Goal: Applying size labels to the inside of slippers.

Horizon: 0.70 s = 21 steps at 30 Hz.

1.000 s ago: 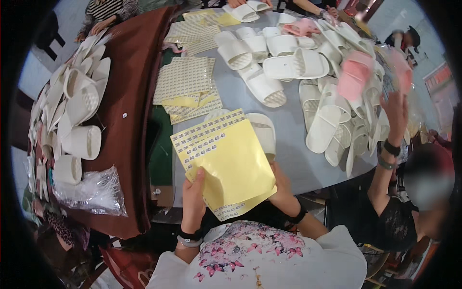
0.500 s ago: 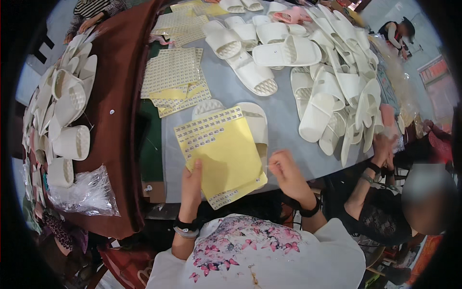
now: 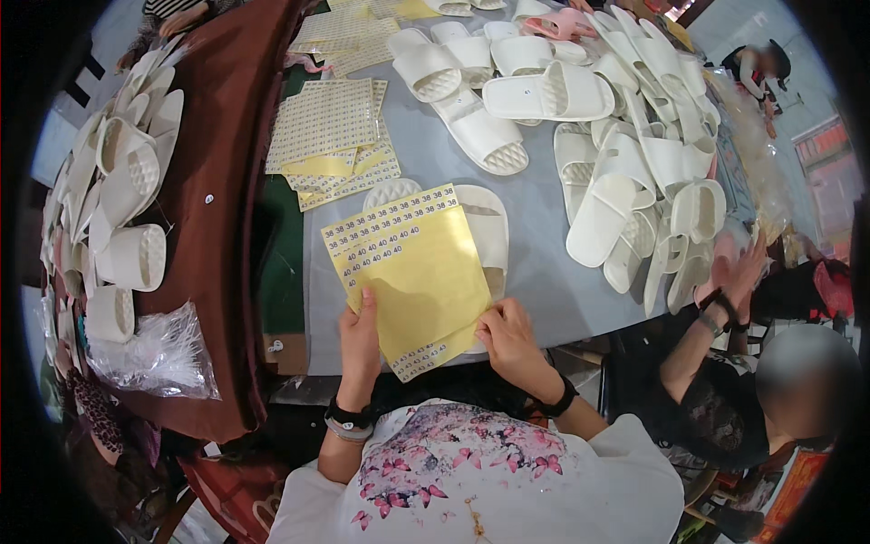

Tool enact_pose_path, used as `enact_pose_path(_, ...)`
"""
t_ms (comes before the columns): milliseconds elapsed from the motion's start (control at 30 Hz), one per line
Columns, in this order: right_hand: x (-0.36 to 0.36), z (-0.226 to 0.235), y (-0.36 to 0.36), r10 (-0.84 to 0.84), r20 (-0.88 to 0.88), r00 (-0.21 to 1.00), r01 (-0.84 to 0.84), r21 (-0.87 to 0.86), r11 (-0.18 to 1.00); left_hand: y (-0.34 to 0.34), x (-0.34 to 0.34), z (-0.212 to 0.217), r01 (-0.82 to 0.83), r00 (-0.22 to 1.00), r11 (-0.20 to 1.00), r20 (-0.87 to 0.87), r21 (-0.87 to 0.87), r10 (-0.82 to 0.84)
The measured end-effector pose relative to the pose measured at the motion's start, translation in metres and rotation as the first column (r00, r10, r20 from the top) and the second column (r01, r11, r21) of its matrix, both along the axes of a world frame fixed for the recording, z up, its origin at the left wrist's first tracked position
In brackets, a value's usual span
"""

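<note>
Yellow sticker sheets (image 3: 430, 290), overlapping one another, are held up in front of me. Small printed labels run along their top and bottom, and the backing between is bare. My left hand (image 3: 361, 340) is closed on their lower left edge, thumb on top. At the lower right edge my right hand (image 3: 512, 337) pinches the sheets with its fingertips; whether a loose label is between them is too small to tell. Just beyond, partly hidden by the sheets, a white slipper (image 3: 485, 208) lies on the grey table, with another white slipper (image 3: 391, 193) to its left.
More label sheets (image 3: 326, 118) lie at the far left of the table. White slippers (image 3: 548, 95) are heaped at the back and right, with a pink slipper (image 3: 562, 24) among them. Brown cloth (image 3: 217, 245) at left bears slippers and a plastic bag (image 3: 159, 358). A co-worker (image 3: 716, 381) sits at right.
My right hand has moved left and down from beside the sheets onto their right edge. The left hand keeps its hold. The co-worker's hands at right have risen slightly.
</note>
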State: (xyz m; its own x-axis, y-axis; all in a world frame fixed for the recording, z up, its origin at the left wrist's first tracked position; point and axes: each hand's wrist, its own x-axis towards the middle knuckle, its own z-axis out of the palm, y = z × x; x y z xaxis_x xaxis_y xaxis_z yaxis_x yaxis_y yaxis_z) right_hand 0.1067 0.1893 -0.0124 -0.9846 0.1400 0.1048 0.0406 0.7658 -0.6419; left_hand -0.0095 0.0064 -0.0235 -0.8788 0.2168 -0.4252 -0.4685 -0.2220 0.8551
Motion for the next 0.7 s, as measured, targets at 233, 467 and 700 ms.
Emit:
enact_pose_path(233, 0.0012, -0.0027, -0.007, -0.066, -0.014, 0.998, 0.068, 0.114, 0.991, -0.0028, 0.0009, 0.0004, 0.01, 1.0, 1.0, 0.004, 0.01, -0.01)
enact_pose_path(467, -0.0002, 0.0013, -0.0079, -0.088, -0.014, 0.996, 0.089, 0.131, 0.987, -0.0017, -0.0005, 0.0006, 0.011, 1.0, 1.0, 0.007, 0.007, -0.011)
enact_pose_path(700, 0.0045, 0.0063, -0.0052, -0.143, -0.035, 0.989, 0.142, -0.01, 0.99, -0.0041, 0.001, 0.0025, 0.027, 0.999, 0.999, -0.034, -0.022, -0.028)
